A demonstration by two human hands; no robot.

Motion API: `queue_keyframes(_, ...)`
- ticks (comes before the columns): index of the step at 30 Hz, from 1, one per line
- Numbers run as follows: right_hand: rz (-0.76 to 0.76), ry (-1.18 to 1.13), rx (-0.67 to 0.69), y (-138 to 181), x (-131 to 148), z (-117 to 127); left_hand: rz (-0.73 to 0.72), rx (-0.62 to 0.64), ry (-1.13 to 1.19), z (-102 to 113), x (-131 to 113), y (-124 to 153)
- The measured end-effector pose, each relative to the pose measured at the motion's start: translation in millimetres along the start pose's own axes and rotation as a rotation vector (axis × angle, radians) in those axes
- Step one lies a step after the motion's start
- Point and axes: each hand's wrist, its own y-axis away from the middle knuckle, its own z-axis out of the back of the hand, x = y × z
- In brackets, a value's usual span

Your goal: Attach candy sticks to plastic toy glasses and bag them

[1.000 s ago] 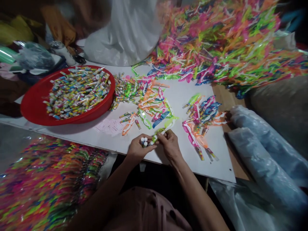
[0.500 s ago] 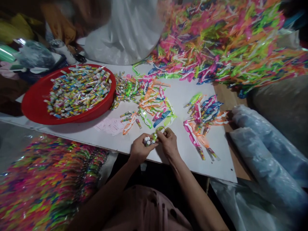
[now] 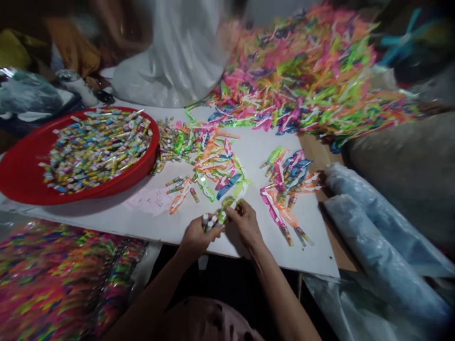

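My left hand (image 3: 195,236) is closed round several small printed tubes (image 3: 210,222) with white ends, held over the front edge of the white table (image 3: 220,265). In my right hand (image 3: 246,223), pinched between thumb and fingers, is a pair of yellow-green plastic toy glasses (image 3: 227,203) close beside the tubes. Just beyond the hands lies a loose pile of orange, pink, blue and green toy glasses (image 3: 213,158). On the right is another group, where pink glasses (image 3: 270,203) and others lie together with tubes.
A red basin (image 3: 21,163) full of tubes stands at the left, with printed paper slips (image 3: 152,201) in front. Behind is a big heap of coloured glasses (image 3: 302,80) beside a grey-white sack (image 3: 170,61). Rolled plastic (image 3: 377,246) lies right; packed coloured goods (image 3: 64,279) sit lower left.
The view has shifted, so the table contents appear farther left and slightly lower. The tubes in my left hand are a little more spread. Both hands keep their hold.
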Motion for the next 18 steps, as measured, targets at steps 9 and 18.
queue_keyframes(9,-0.084,-0.070,-0.016,31.5,-13.9,2.8,0.037,0.190,0.047,-8.7,4.8,9.7)
queue_keyframes(18,0.085,1.128,-0.552,-57.2,76.7,129.2,0.194,-0.008,0.475,-10.1,-14.1,-16.3)
